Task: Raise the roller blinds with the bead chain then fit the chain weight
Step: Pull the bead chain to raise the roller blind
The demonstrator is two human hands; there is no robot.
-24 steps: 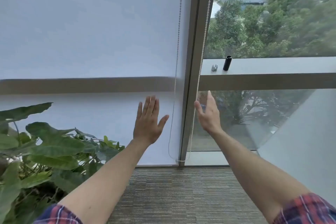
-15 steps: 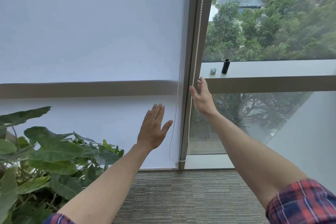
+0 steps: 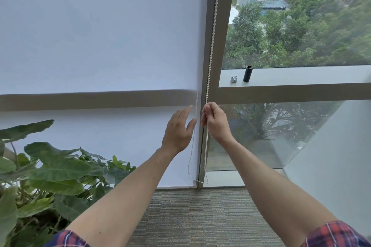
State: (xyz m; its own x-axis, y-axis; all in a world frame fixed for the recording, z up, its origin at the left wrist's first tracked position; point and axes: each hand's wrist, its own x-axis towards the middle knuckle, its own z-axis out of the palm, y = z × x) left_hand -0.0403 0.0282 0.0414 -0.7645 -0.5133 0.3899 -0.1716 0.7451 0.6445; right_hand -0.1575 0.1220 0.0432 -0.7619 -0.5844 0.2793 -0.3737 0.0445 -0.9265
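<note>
A white roller blind (image 3: 100, 36) covers the left window down to the floor. The white bead chain (image 3: 213, 26) hangs along the window post; its loop ends near the floor. My right hand (image 3: 215, 121) is closed around the chain's front strand at sill height. My left hand (image 3: 178, 128) is open beside the rear strand, fingers spread, just left of the post. On the right window ledge (image 3: 301, 76) stand a black cylinder, the chain weight (image 3: 248, 73), and a small silver clip (image 3: 233, 79).
A large leafy plant (image 3: 46, 174) fills the lower left corner. The window post (image 3: 218, 90) divides the two panes. Grey carpet (image 3: 200, 216) lies under my arms. A slanted white panel (image 3: 331, 146) stands at the right.
My right hand moved left to the post and closed on the bead chain. My left hand rose and shifted right toward the chain. The view moved closer to the window.
</note>
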